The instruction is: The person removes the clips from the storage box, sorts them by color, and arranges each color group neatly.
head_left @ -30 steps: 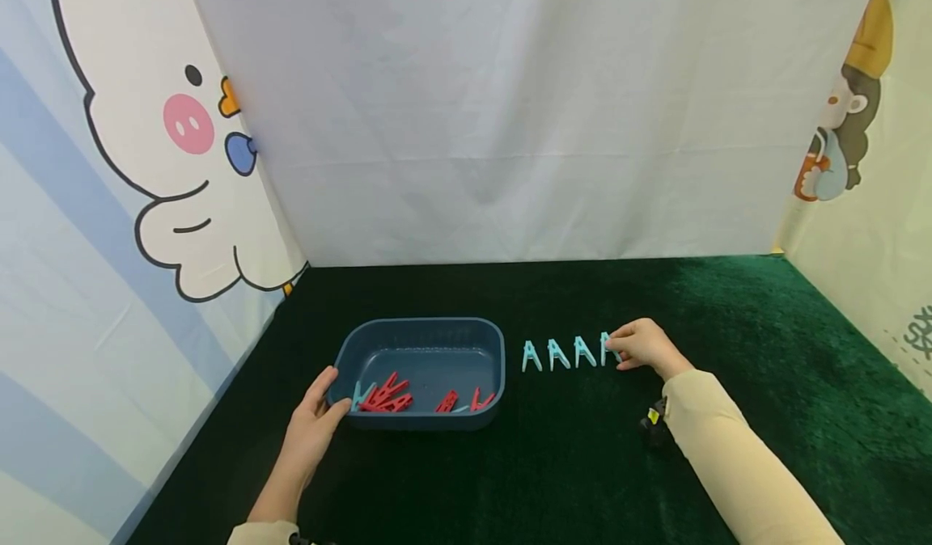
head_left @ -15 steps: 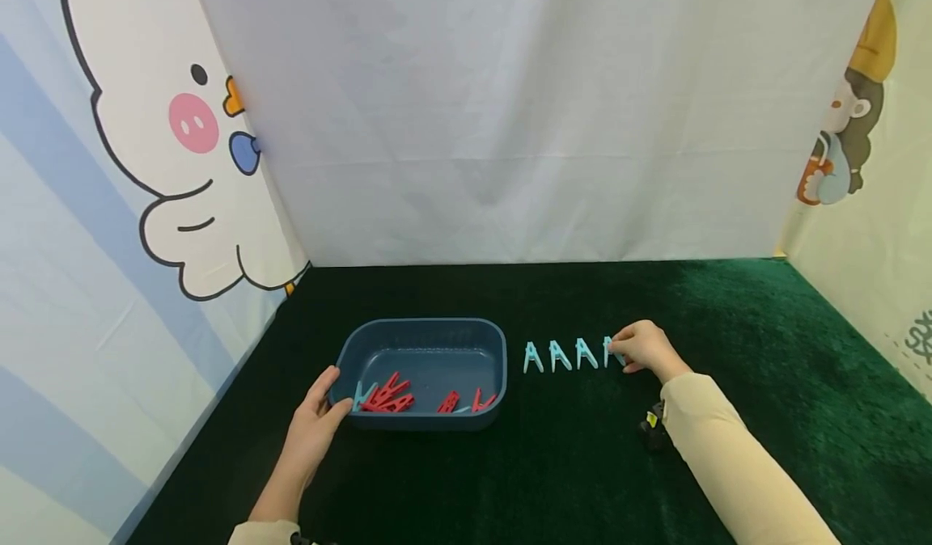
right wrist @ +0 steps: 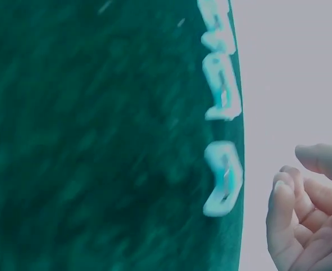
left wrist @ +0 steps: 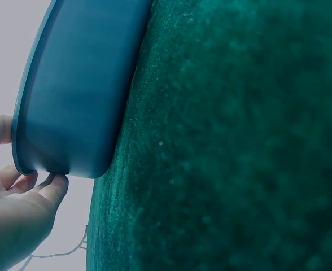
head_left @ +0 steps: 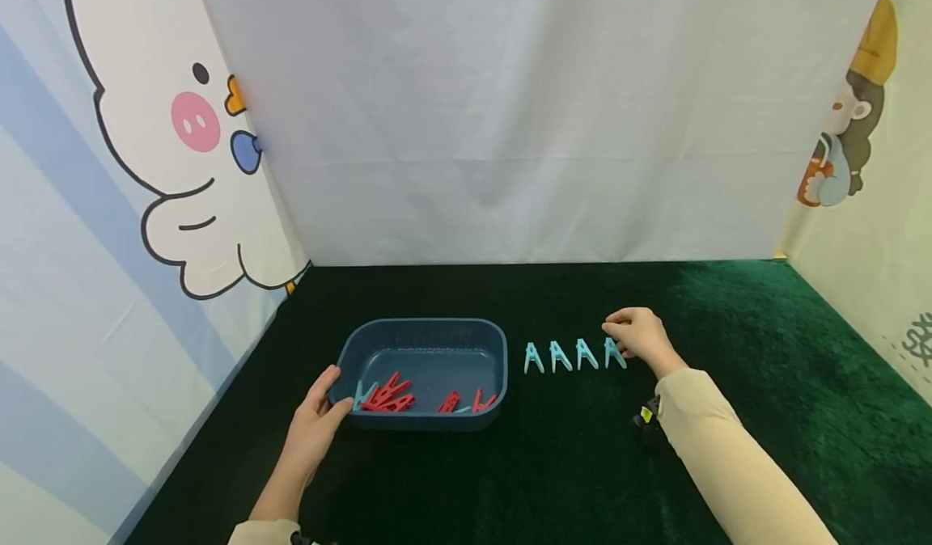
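Observation:
At its left near corner, the blue plastic tub (head_left: 422,422) is held by my left hand (head_left: 313,425), with the thumb at the rim. In the left wrist view, fingertips press against the tub's outer wall (left wrist: 78,96). Light-blue clothespins stand in a row on the cloth right of the tub. My right hand (head_left: 641,340) hovers just over the rightmost clothespin (head_left: 614,352). The right wrist view shows the right hand's thumb and fingers apart with nothing between them, beside a blurred clothespin (right wrist: 227,179).
Red clothespins (head_left: 389,399) and a light-blue one (head_left: 362,395) lie inside the tub along its near side. Dark green plush cloth (head_left: 553,464) covers the table. A white curtain (head_left: 510,124) hangs at the back, with printed panels on both sides.
My right hand has let go of the rightmost clothespin and lifted slightly up from it; the clothespin now stands alone at the row's end. The left hand stays on the tub.

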Available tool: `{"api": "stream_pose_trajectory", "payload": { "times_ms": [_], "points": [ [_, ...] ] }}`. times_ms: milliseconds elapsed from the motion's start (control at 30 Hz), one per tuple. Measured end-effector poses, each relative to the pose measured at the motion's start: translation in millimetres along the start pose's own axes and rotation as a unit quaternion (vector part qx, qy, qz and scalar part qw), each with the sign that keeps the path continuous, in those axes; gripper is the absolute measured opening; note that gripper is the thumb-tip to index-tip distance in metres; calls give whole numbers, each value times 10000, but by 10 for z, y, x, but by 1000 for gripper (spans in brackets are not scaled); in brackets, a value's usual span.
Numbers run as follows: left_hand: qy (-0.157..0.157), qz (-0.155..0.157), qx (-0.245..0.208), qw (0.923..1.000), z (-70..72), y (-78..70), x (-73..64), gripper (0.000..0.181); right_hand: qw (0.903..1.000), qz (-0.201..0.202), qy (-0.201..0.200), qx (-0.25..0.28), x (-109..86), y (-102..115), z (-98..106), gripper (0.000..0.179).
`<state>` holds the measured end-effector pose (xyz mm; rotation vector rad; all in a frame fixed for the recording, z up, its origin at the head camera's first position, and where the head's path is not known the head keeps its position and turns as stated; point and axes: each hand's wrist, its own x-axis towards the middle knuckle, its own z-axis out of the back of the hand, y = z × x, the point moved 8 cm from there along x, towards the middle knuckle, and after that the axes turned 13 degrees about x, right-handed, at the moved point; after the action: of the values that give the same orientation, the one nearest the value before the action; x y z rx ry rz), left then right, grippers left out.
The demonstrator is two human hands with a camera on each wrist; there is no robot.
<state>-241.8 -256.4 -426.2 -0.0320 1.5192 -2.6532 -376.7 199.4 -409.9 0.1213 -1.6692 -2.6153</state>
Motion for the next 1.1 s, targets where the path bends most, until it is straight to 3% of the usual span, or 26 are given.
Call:
{"api": "stream_pose_trajectory", "payload": {
  "times_ms": [267,733,1100],
  "points": [
    [-32,-49,38,10000,6,-14,-7,54,9988,349,87,343,38,389,-267,34],
    [-15,-46,27,10000,5,-10,-8,55,9949,680,615,431,81,1086,-962,29],
    [-76,-114,58,9999,9,-26,-17,54,9871,927,1177,564,-30,1348,-1515,27]
  ]
}}
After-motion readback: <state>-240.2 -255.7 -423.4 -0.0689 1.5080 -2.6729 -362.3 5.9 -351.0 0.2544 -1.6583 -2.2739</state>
